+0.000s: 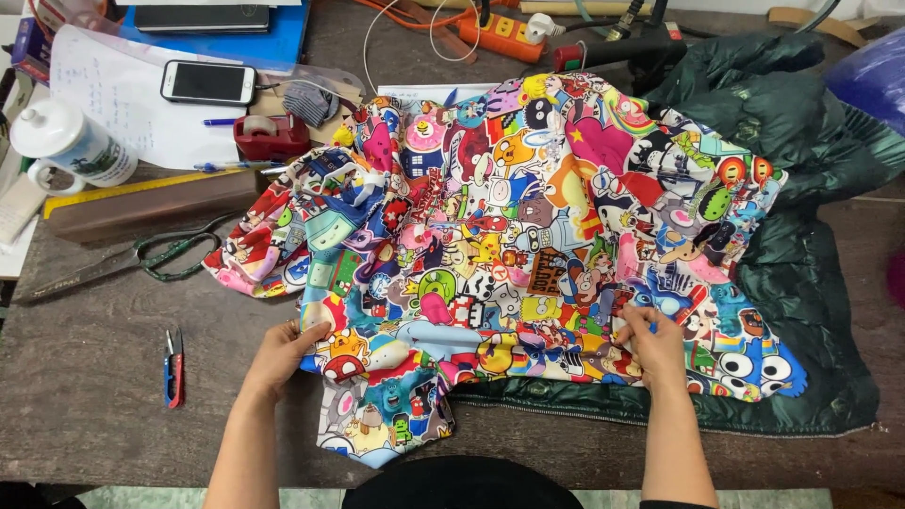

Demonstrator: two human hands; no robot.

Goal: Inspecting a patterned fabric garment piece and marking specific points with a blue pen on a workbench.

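The cartoon fabric (509, 236) lies spread mid-frame over a green jacket (801, 236), its lower edge pinned by the left hand (283, 353), fingers curled on the cloth, while the right hand (650, 344) pinches it with a blue pen, on a dark wooden table (85, 396) cluttered with scissors (123, 259) at left.

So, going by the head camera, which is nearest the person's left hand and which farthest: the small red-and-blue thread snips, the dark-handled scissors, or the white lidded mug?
1. Small red-and-blue thread snips, just left of the left hand.
2. Dark-handled scissors, farther up-left.
3. White lidded mug, far top-left corner.
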